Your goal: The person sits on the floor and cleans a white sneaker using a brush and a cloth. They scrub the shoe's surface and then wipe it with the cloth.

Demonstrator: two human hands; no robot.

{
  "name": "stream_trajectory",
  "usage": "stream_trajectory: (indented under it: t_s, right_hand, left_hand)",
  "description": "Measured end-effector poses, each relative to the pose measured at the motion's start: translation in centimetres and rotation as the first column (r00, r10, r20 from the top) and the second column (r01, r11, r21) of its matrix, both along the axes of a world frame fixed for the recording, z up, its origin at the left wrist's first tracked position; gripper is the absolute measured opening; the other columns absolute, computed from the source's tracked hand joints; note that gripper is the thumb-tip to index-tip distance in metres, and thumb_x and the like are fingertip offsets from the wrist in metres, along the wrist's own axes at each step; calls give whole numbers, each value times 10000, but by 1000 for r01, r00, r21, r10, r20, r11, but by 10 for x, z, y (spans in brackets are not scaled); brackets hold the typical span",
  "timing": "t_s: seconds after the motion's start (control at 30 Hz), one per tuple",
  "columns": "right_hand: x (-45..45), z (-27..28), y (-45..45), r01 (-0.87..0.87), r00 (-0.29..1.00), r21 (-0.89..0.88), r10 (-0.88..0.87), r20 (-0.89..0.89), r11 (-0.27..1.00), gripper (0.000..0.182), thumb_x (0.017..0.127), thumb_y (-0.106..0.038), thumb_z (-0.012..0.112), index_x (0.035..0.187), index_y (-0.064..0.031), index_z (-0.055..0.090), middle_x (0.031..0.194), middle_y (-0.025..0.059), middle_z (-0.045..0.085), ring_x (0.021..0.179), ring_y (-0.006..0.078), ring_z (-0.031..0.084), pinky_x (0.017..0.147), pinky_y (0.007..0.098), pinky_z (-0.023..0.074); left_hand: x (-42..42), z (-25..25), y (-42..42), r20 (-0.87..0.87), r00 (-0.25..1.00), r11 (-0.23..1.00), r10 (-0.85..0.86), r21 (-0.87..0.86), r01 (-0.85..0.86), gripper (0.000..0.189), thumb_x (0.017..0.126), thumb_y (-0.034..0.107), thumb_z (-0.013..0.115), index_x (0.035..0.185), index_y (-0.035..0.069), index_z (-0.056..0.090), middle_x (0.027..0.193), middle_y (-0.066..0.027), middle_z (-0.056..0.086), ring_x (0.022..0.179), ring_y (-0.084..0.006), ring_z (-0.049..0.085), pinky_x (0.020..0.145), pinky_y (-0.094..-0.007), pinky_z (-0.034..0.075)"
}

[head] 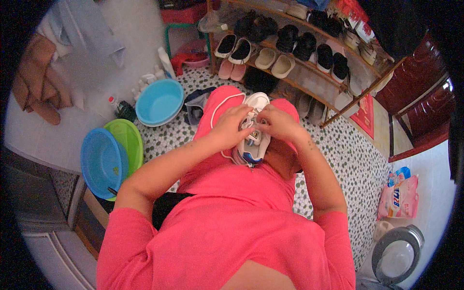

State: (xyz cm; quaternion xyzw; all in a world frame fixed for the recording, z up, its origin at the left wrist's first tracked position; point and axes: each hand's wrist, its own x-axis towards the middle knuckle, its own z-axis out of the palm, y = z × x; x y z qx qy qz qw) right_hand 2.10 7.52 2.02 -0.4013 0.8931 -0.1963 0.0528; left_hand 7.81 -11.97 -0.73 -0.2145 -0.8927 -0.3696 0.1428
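Observation:
A white sneaker [259, 100] with a blue heel collar rests on my lap, its toe pointing away from me. My left hand [232, 125] lies over the shoe's left side, thumb across its tongue. From the right, my right hand [278, 121] reaches over the lacing, fingers bent at the laces. What the fingertips pinch is too small to tell. A white shoelace [222, 102] loops out to the left over the pink trouser leg and runs down beside the shoe.
A wooden shoe rack [308, 63] with several pairs stands ahead. Light-blue [160, 101], blue [103, 163] and green [136, 139] plastic basins are at left, near a dark bottle [125, 110]. At right are a pink detergent bag [402, 199] and a round-doored appliance [397, 255].

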Motion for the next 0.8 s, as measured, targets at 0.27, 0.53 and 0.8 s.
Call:
stream_trajectory:
  t_s: [0.27, 0.53, 0.8]
  right_hand:
    - [19, 4, -11, 246, 942, 164, -195, -275, 955, 197, 721, -115, 597, 898, -41, 644, 909, 153, 573, 879, 327, 589, 738, 409, 496]
    - [-1, -49, 8, 514, 858, -492, -415, 304, 702, 194, 717, -190, 626, 751, -1, 607, 790, 124, 572, 748, 254, 571, 676, 348, 461]
    - [2, -28, 14, 882, 469, -457, 283, 836, -113, 90, 873, -125, 508, 898, -73, 577, 784, 25, 586, 731, 160, 564, 603, 286, 468]
  left_hand:
    - [-17, -4, -1, 247, 968, 988, -52, 156, 13, 532, 692, 36, 622, 1207, 41, 491, 1181, -175, 511, 1108, -337, 497, 950, -389, 405]
    - [-12, 4, 4, 178, 978, 993, -109, 59, 100, 467, 701, 23, 576, 1166, 46, 541, 1131, -182, 544, 1049, -350, 520, 917, -402, 411]
    - [-29, -18, -1, 77, 973, 974, -217, -52, 221, 375, 739, 114, 566, 1097, 6, 583, 1090, -174, 573, 1062, -340, 527, 944, -404, 406]
